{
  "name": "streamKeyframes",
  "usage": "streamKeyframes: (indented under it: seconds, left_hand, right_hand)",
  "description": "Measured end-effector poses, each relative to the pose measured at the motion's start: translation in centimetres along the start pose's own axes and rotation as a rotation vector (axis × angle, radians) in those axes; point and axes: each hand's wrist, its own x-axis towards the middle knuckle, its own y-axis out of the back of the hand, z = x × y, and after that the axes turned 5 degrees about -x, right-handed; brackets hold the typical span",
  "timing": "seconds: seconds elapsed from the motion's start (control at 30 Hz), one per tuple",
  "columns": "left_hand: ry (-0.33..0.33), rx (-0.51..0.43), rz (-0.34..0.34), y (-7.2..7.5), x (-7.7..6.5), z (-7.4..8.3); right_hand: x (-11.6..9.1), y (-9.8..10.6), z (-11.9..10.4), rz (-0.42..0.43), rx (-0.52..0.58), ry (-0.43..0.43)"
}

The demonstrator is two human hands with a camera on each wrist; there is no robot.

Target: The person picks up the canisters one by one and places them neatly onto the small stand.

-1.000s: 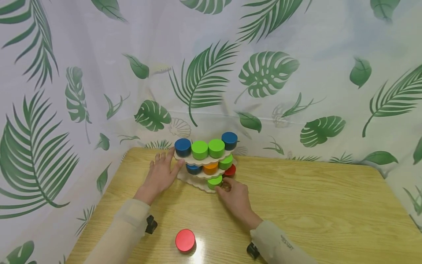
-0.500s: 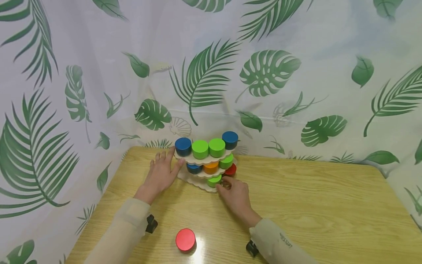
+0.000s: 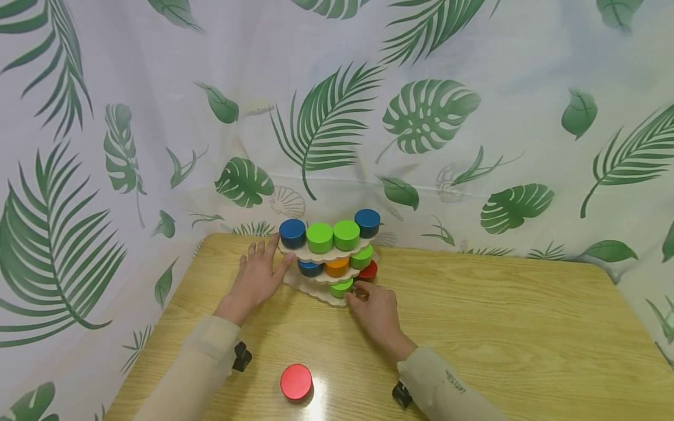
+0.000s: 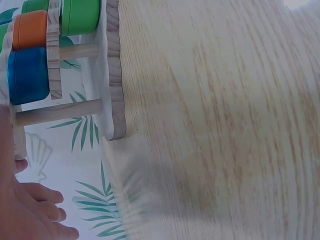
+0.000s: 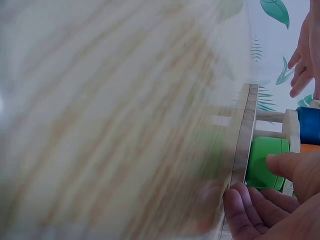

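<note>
A three-tier wooden stand (image 3: 305,288) with scalloped edges stands at the back of the table and carries several round coloured tins. My left hand (image 3: 256,279) lies at the stand's left end, fingers spread, with thumb and forefinger touching the top shelf beside a blue tin (image 3: 292,234). On the bottom shelf, my right hand (image 3: 376,313) pinches a green tin (image 3: 341,287). In the right wrist view, the thumb lies against that green tin (image 5: 264,160), and the fingers curl beside it. The upper shelves hide part of the lower tins.
A lone red tin (image 3: 296,383) sits near the table's front. Another red tin (image 3: 367,271) stands at the right end of a lower shelf. An orange tin (image 3: 337,267) is on the middle shelf. Behind the table (image 3: 500,327) hangs a leaf-print cloth (image 3: 347,193).
The green tin on the bottom shelf has slid slightly left. Both hands stay nearly where they were, and the stand has not visibly moved.
</note>
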Motion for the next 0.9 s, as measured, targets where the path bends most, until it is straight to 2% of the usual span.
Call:
streamKeyframes:
  seconds: [0.1,0.27,0.43,0.6,0.77,0.9]
  left_hand:
    - [0.000,-0.008,-0.001,0.0,0.0,0.0]
    - [-0.007,-0.002,0.004,0.0,0.0,0.0]
    - [-0.020,0.009,0.016,0.1,-0.1,0.1]
    - [-0.015,0.014,0.013,0.2,-0.1,0.1]
    - [-0.009,0.012,0.013,0.3,-0.2,0.3]
    - [-0.011,0.013,0.014,0.4,-0.2,0.3]
  right_hand:
    - [-0.3,0.0,0.1,-0.008,-0.001,0.001]
    - [-1.4,0.3,-0.3,-0.103,0.043,0.042]
    - [-2.8,1.0,-1.1,-0.243,0.113,0.107]
    - [-4.2,1.1,-1.6,-0.380,0.159,0.213]
    - [-5.5,0.9,-1.8,-0.546,0.191,0.338]
    - [-6.2,0.8,-1.7,-0.681,0.175,0.377]
